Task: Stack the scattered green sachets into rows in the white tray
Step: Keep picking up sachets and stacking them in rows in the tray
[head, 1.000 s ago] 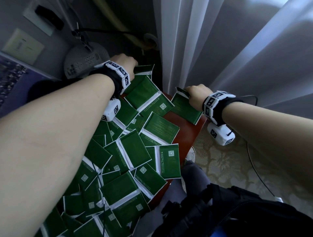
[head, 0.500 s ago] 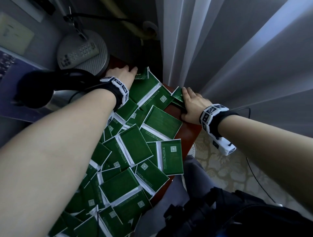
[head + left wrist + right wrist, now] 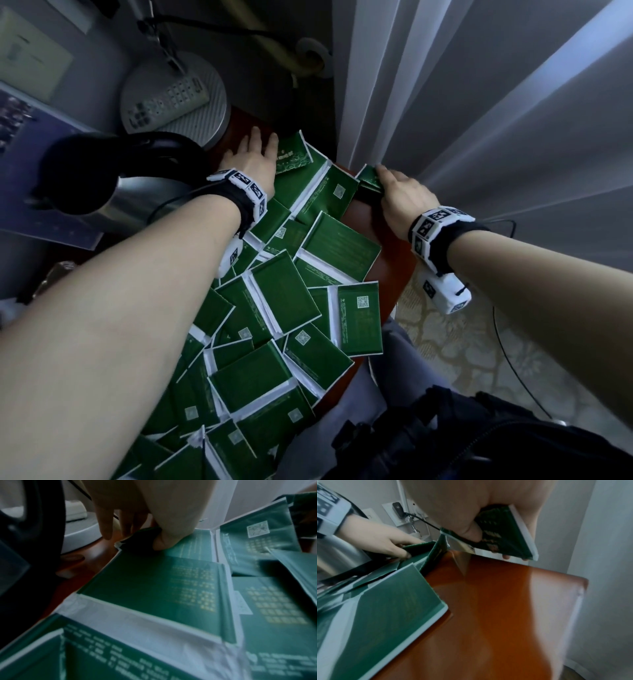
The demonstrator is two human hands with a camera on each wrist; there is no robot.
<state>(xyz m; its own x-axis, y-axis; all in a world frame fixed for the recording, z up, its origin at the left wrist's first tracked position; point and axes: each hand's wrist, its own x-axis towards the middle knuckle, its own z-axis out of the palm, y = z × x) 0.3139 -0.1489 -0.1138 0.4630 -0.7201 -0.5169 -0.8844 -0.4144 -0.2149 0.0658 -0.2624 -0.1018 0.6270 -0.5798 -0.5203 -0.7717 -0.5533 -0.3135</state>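
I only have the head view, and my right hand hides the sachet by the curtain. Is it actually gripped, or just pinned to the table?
Observer: Gripped. In the right wrist view the right hand has its thumb on the printed face of the held sachet, with fingers beneath it.
Operator: Is it off the table?
Observer: Yes. It hangs tilted, its lower edge clear of the bare red-brown table.
Operator: And the left hand?
Observer: The left wrist view shows the left hand with its thumb pressing down on the corner of a dark sachet, while its other fingers stay straight and point at the table.
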